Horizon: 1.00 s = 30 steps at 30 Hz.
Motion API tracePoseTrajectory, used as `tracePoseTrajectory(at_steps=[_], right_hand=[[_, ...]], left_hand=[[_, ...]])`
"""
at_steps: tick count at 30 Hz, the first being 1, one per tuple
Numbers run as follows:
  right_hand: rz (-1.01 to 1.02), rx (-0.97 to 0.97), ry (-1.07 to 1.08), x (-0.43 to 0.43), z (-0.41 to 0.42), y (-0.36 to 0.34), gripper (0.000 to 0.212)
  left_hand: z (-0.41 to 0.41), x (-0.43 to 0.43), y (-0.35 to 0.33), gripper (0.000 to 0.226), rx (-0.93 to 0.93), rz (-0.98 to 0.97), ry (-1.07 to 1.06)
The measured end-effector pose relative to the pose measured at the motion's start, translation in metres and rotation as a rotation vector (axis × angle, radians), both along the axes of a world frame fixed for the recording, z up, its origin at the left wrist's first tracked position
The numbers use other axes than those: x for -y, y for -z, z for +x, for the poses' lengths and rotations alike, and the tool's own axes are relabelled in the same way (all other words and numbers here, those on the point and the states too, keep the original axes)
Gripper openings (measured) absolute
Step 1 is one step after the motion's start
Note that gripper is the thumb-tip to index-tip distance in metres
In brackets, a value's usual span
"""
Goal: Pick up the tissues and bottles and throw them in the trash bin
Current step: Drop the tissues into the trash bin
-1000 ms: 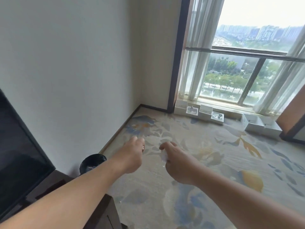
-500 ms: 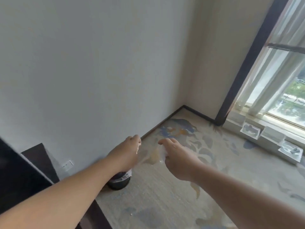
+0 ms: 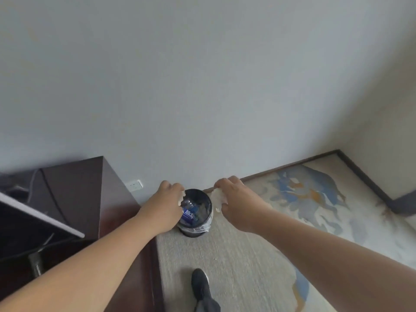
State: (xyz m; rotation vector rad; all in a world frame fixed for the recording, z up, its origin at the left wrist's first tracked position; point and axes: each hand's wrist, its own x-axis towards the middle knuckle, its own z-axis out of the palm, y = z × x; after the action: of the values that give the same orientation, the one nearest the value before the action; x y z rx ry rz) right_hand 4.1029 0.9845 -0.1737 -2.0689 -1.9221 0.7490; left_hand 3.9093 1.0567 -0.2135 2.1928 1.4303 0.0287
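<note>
Crumpled white tissue, soft and light, best held bunched at its middle, sits clenched in my right grip just beside the round black trash bin, my left grip curled on a smaller white scrap above its rim; both are now nearer the bin than before.

Blue-labelled bottle inside black bin

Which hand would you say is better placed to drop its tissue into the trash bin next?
Probably the left. The left hand, pinching a tissue scrap, overlaps the trash bin opening; the right hand holds its tissue just outside the right rim.
</note>
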Motion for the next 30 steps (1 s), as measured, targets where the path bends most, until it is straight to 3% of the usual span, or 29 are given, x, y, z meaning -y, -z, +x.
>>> tracePoseTrajectory(at_steps=[4, 12, 20, 25, 30], right_hand=[[-0.044, 0.016, -0.048, -0.054, 0.006, 0.024, 0.046], [-0.115, 0.053, -0.151, -0.144, 0.022, 0.078, 0.037], [-0.169, 0.089, -0.274, -0.208, 0.031, 0.130, 0.039], [-0.169, 0.117, -0.338, -0.234, 0.036, 0.145, 0.055], [-0.133, 0.121, -0.374, -0.236, 0.053, 0.140, 0.049]], left_hand=[[0.005, -0.043, 0.028, 0.043, 0.029, -0.061, -0.080], [0.030, -0.099, 0.080, 0.024, 0.026, -0.136, -0.234], [0.049, -0.133, 0.127, 0.042, -0.019, -0.193, -0.373], [0.059, -0.148, 0.136, 0.059, -0.049, -0.230, -0.380], [0.059, -0.142, 0.127, 0.051, -0.076, -0.210, -0.427]])
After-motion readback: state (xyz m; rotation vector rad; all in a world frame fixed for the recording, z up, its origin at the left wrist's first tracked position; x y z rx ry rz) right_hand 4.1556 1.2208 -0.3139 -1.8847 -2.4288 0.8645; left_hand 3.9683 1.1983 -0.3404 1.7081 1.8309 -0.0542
